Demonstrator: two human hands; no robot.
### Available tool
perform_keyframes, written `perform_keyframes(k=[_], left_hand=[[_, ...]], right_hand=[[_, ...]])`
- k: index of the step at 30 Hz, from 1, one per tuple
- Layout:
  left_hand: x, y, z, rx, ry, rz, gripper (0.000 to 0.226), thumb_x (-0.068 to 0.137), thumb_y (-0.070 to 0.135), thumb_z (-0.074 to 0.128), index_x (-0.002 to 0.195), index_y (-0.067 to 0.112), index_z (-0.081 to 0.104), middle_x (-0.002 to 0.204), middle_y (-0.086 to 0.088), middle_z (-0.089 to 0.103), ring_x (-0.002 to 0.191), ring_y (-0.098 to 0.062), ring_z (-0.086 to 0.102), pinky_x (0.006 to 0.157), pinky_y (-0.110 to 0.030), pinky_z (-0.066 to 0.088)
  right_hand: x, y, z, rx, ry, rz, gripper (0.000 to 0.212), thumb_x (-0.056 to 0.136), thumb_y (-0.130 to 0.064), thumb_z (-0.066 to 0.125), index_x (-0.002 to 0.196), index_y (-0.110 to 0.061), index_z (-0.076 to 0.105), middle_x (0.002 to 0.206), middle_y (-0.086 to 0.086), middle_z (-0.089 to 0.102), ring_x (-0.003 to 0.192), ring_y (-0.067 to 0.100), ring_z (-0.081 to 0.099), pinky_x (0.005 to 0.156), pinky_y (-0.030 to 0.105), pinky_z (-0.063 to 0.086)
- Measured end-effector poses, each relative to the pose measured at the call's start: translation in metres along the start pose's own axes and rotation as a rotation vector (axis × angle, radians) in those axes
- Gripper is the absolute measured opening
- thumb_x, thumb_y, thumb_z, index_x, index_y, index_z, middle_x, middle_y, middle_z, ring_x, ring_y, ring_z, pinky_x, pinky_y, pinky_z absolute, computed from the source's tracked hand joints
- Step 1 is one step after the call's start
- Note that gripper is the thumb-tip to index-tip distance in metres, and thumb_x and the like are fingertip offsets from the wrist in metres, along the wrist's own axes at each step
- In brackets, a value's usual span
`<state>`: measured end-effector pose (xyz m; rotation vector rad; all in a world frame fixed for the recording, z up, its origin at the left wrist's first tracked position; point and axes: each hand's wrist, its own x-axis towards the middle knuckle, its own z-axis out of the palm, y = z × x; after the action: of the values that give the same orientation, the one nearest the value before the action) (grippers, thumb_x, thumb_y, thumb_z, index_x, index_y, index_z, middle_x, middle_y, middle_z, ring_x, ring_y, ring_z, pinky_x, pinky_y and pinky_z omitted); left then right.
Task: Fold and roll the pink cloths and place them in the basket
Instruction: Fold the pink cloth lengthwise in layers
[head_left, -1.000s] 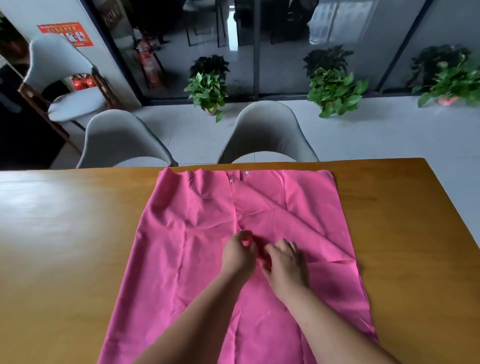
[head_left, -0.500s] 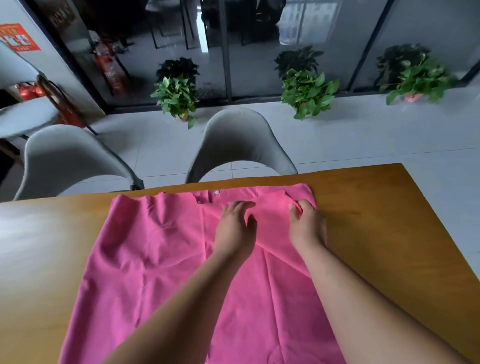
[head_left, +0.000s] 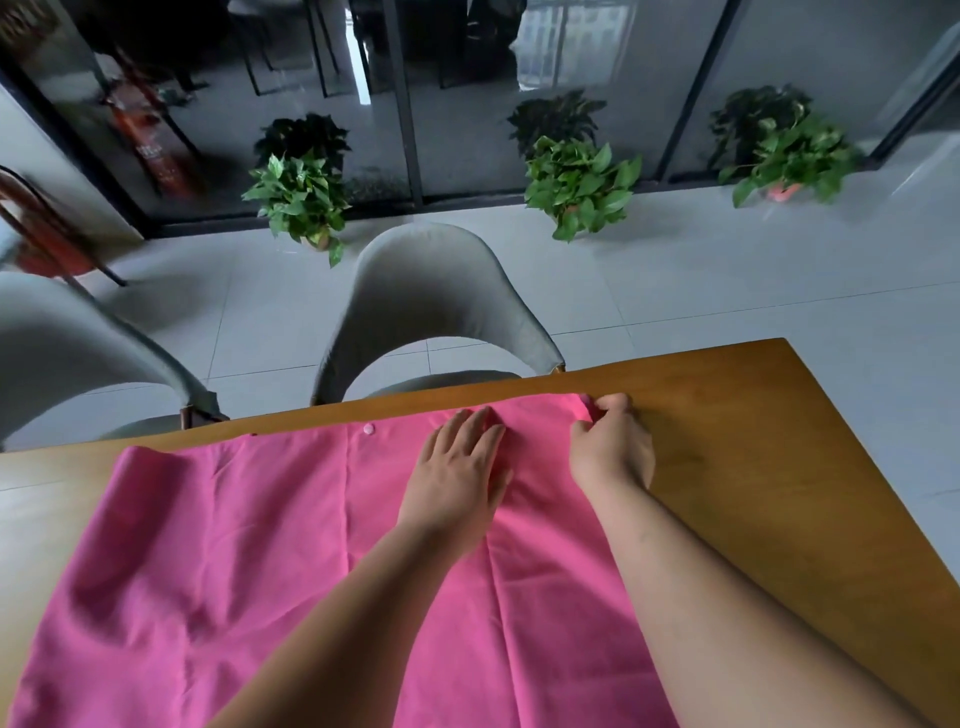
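The right hand (head_left: 613, 449) curls its fingers and thumb round the far right corner of a pink cloth (head_left: 234, 545), and just left of them the left hand (head_left: 457, 470) presses flat on the fabric, fingers straight and slightly apart. From under both hands the cloth spreads back toward the viewer over a wooden table (head_left: 779, 467); no basket shows. It looks thin, light and limp, best taken by corners and hem

It looks like an office meeting area: a long wooden table (head_left: 779, 467) with grey shell chairs (head_left: 431, 291) along its far side, a pale tiled floor (head_left: 727, 280), potted green plants (head_left: 582, 182) lined up against a dark-framed glass partition (head_left: 467, 130), and a red fire extinguisher (head_left: 150, 140) behind the glass at far left
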<state>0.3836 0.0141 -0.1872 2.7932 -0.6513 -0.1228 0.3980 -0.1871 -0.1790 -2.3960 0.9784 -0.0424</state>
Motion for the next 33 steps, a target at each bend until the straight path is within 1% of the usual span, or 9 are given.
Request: perform_keyframes(k=[3, 5, 9, 13, 18, 22, 25, 30, 33], left_hand=[[-0.002, -0.004, 0.014, 0.041, 0.041, 0.029, 0.064, 0.105, 0.053, 0.033, 0.158, 0.019, 0.042, 0.167, -0.006, 0.035, 0.158, -0.030, 0.025, 0.130, -0.048, 0.021], [-0.002, -0.006, 0.017, 0.017, 0.064, 0.025, 0.064, 0.103, 0.054, 0.039, 0.157, 0.020, 0.042, 0.168, -0.005, 0.033, 0.158, -0.029, 0.023, 0.130, -0.047, 0.019], [0.011, -0.010, 0.012, -0.065, 0.086, -0.011, 0.071, 0.098, 0.062, 0.047, 0.157, 0.024, 0.039, 0.165, -0.002, 0.033, 0.155, -0.027, 0.026, 0.128, -0.046, 0.025], [0.038, -0.013, -0.006, 0.000, 0.116, -0.115, 0.060, 0.101, 0.061, 0.045, 0.147, 0.023, 0.050, 0.139, -0.001, 0.055, 0.129, -0.029, 0.049, 0.108, -0.044, 0.042], [0.073, -0.021, -0.027, 0.016, -0.098, -0.191, 0.044, 0.098, 0.064, 0.053, 0.124, 0.031, 0.060, 0.122, 0.002, 0.063, 0.118, -0.028, 0.054, 0.098, -0.043, 0.041], [0.088, -0.027, -0.040, 0.039, -0.283, -0.175, 0.044, 0.095, 0.062, 0.062, 0.121, 0.027, 0.062, 0.121, -0.005, 0.059, 0.123, -0.032, 0.051, 0.099, -0.041, 0.040], [0.092, -0.030, -0.049, -0.067, -0.301, -0.156, 0.035, 0.094, 0.051, 0.072, 0.108, 0.021, 0.060, 0.104, -0.004, 0.058, 0.109, -0.032, 0.056, 0.080, -0.036, 0.042], [0.094, -0.039, -0.060, -0.276, -0.138, -0.143, 0.032, 0.086, 0.047, 0.084, 0.097, 0.025, 0.063, 0.087, 0.004, 0.065, 0.081, -0.023, 0.060, 0.065, -0.032, 0.040], [0.091, -0.045, -0.068, -0.233, -0.225, -0.165, 0.043, 0.088, 0.063, 0.074, 0.093, 0.021, 0.066, 0.082, 0.001, 0.063, 0.075, -0.023, 0.057, 0.063, -0.033, 0.042]], right_hand=[[0.009, -0.004, 0.005, -0.003, 0.003, 0.049, 0.042, 0.095, -0.041, 0.067, 0.126, -0.015, 0.054, 0.130, 0.010, 0.063, 0.121, 0.032, 0.059, 0.093, 0.039, 0.049], [0.020, -0.004, 0.009, -0.039, -0.024, 0.072, 0.044, 0.094, -0.049, 0.067, 0.121, -0.015, 0.061, 0.124, 0.009, 0.067, 0.115, 0.030, 0.062, 0.086, 0.037, 0.051], [0.035, -0.005, 0.008, -0.027, -0.056, 0.028, 0.029, 0.095, -0.050, 0.068, 0.098, -0.022, 0.071, 0.098, -0.001, 0.072, 0.094, 0.026, 0.067, 0.072, 0.030, 0.050], [0.039, -0.010, -0.008, 0.139, -0.073, -0.082, 0.012, 0.096, -0.039, 0.072, 0.101, -0.027, 0.072, 0.092, -0.012, 0.074, 0.086, 0.016, 0.068, 0.070, 0.027, 0.049], [0.046, -0.008, -0.020, 0.347, -0.155, -0.075, 0.011, 0.093, -0.026, 0.078, 0.104, -0.024, 0.079, 0.085, -0.017, 0.069, 0.086, 0.009, 0.071, 0.074, 0.023, 0.054], [0.048, -0.009, -0.021, 0.378, -0.131, -0.066, 0.017, 0.097, -0.023, 0.074, 0.112, -0.017, 0.078, 0.105, -0.006, 0.078, 0.094, 0.013, 0.072, 0.083, 0.026, 0.054], [0.047, -0.008, -0.017, 0.347, -0.115, -0.098, 0.018, 0.100, -0.025, 0.069, 0.115, -0.017, 0.077, 0.111, -0.002, 0.078, 0.099, 0.016, 0.073, 0.087, 0.030, 0.056], [0.043, -0.005, -0.011, 0.378, -0.150, -0.108, 0.024, 0.084, -0.045, 0.084, 0.087, -0.022, 0.076, 0.077, -0.010, 0.076, 0.066, 0.010, 0.068, 0.061, 0.026, 0.051], [0.045, -0.005, -0.017, 0.300, -0.078, -0.136, 0.028, 0.087, -0.045, 0.081, 0.076, -0.021, 0.074, 0.061, -0.007, 0.068, 0.053, 0.012, 0.059, 0.052, 0.025, 0.041]])
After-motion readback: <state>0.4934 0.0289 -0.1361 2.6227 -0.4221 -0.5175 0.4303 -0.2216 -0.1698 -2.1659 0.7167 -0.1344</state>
